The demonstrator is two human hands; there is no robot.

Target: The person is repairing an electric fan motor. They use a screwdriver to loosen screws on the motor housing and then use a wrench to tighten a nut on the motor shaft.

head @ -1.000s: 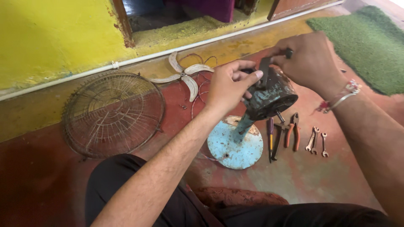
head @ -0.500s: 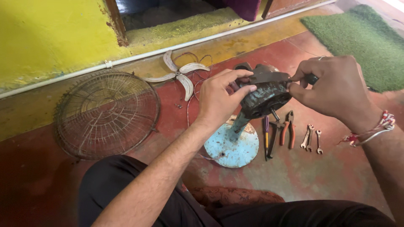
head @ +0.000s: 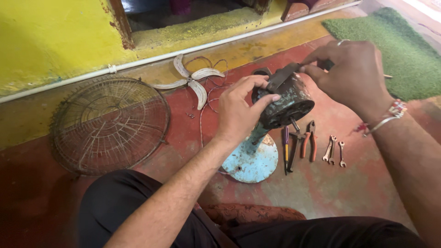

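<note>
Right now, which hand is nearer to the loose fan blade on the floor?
Left. The left hand grips the fan motor just right of the fan blade; the right hand works at the motor's far side.

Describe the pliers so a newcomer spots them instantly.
Find the round pale-blue fan base on the red floor. Just right of it lies a row of hand tools; the pliers sit between a screwdriver and small spanners, the only tool with orange handles.

Head-worn camera, steep downward look, close over floor (head: 358,193)
</note>
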